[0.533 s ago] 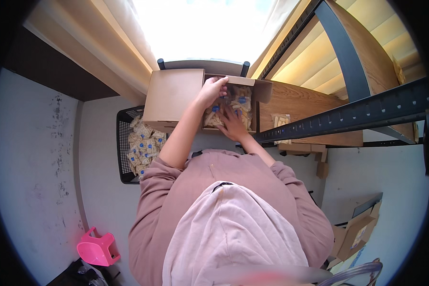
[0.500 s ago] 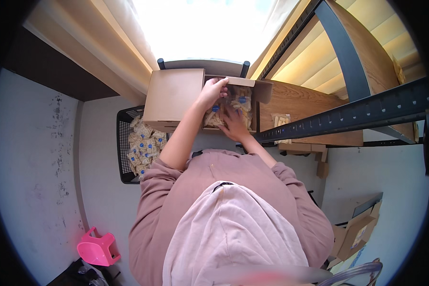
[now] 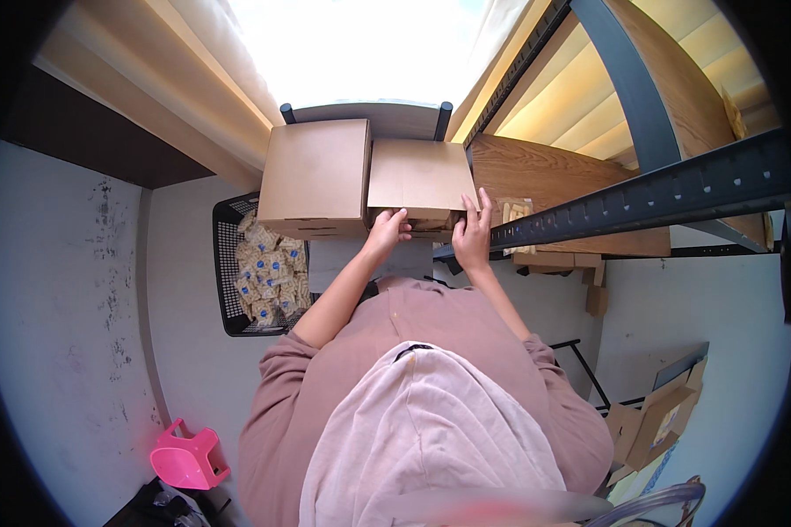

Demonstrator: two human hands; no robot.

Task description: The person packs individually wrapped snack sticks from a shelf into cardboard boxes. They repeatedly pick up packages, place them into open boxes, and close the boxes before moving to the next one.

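Observation:
A brown cardboard box [image 3: 420, 171] stands in front of me with its lid down across most of the top. A dark gap shows along its near edge, and little of the contents is visible through it. My left hand [image 3: 387, 232] is closed at the lid's near edge, thumb and fingers pinching the cardboard. At the near right corner, my right hand [image 3: 473, 241] touches the box, its fingers stretched upward and apart. A larger closed cardboard box [image 3: 315, 171] stands directly to the left.
A black basket [image 3: 228, 299] of small snack packs [image 3: 268, 268] sits at the left. A black metal rack [image 3: 642, 198] with wooden shelves [image 3: 545, 176] rises at the right. A pink stool [image 3: 185, 457] stands lower left, and opened cardboard boxes [image 3: 659, 426] lie lower right.
The box's lid has come down over the clear packs inside. My left hand moved from the far flap to the near edge; my right hand left the packs for the near right corner.

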